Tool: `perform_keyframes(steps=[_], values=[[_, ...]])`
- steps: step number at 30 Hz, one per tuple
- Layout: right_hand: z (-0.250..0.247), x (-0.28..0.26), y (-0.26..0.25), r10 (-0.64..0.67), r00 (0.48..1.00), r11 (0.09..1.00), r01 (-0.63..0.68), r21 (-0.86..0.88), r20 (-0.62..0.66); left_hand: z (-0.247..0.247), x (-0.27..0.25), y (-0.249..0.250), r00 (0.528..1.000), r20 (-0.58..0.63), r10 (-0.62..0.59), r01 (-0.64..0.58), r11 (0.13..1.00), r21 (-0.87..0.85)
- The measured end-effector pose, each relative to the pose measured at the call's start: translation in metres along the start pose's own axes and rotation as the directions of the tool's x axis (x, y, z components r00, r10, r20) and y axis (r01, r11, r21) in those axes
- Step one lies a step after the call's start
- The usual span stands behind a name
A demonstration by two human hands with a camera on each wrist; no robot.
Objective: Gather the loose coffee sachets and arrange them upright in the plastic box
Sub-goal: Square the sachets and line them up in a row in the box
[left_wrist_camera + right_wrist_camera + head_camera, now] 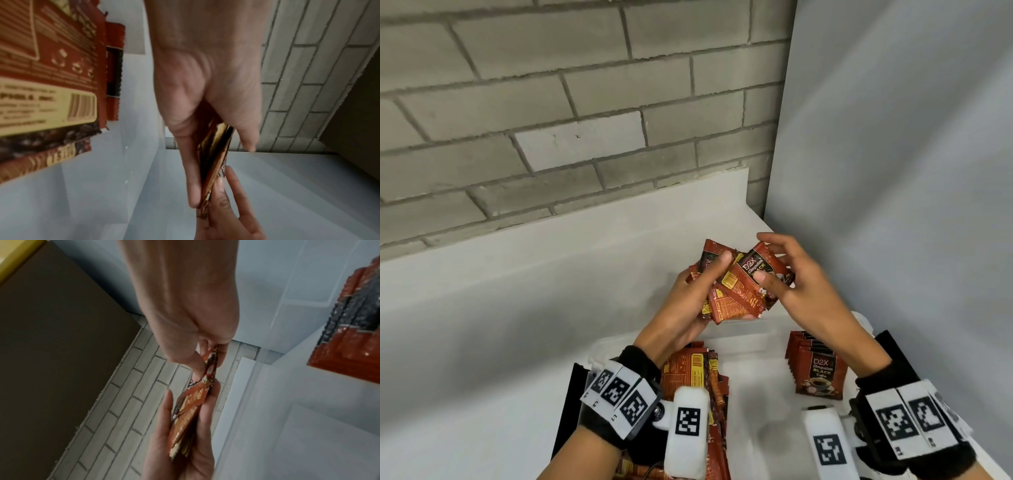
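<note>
The left hand (690, 301) covers much of the fanned bundle of red-brown foil coffee sachets (736, 291), so their count cannot be told. At six o'clock, wrist cameras hide part of the clear plastic box (750, 346); its near wall is cut off.

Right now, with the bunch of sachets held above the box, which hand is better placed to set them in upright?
Probably the left hand: it grips the whole bunch of sachets, while the right hand only pinches the top sachet. The plastic box sits just below.
</note>
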State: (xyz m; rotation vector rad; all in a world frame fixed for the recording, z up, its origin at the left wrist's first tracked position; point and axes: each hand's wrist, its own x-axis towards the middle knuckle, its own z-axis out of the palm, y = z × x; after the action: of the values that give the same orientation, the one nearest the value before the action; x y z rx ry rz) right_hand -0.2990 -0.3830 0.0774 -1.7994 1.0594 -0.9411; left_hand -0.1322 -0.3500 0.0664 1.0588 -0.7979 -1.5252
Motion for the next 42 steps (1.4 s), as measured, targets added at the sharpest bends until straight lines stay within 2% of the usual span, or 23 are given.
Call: perform_keyframes(steps=[6,12,14,16,18,21,23,29,33,37,42], values=[[0.004,-0.003,-0.004,0.083,0.992,0.996,-0.081,-0.028,0.094,0.000,0.003,-0.001,0.993,-0.106,0.050,-0.048,0.999,0.020],[0.008,-0.003,-0.002,0.103,0.989,0.994,-0.107,-0.030,-0.105,0.003,0.004,-0.001,0.977,-0.166,0.137,-0.141,0.990,-0.014],[0.007,-0.003,0.000,0.153,0.979,0.988,-0.149,0.039,-0.136,0.003,0.004,-0.002,0.968,-0.189,0.167,-0.176,0.984,-0.034],[0.008,-0.002,0.000,0.248,0.964,0.956,-0.229,0.183,-0.093,0.003,0.003,-0.002,0.961,-0.198,0.194,-0.208,0.976,-0.057],[0.012,-0.003,-0.002,0.346,0.937,0.879,-0.337,0.339,0.033,0.003,0.002,-0.002,0.956,-0.200,0.216,-0.235,0.969,-0.080],[0.020,-0.005,-0.006,0.386,0.905,0.793,-0.426,0.436,0.181,0.004,0.002,-0.003,0.951,-0.198,0.236,-0.261,0.959,-0.114],[0.022,-0.005,-0.007,0.382,0.904,0.773,-0.427,0.469,0.194,0.005,0.002,-0.003,0.952,-0.195,0.235,-0.262,0.957,-0.127],[0.025,-0.005,-0.004,0.402,0.910,0.741,-0.387,0.549,0.099,0.005,0.002,0.000,0.965,-0.148,0.217,-0.243,0.952,-0.185],[0.023,-0.003,-0.004,0.383,0.924,0.760,-0.325,0.563,0.016,0.001,0.001,0.001,0.971,-0.140,0.194,-0.217,0.961,-0.171],[0.018,-0.002,-0.002,0.363,0.932,0.758,-0.304,0.577,0.014,0.004,-0.001,0.001,0.979,-0.098,0.177,-0.189,0.972,-0.138],[0.018,-0.001,-0.002,0.352,0.936,0.722,-0.282,0.631,0.014,0.003,0.001,0.002,0.988,-0.071,0.136,-0.147,0.969,-0.199]])
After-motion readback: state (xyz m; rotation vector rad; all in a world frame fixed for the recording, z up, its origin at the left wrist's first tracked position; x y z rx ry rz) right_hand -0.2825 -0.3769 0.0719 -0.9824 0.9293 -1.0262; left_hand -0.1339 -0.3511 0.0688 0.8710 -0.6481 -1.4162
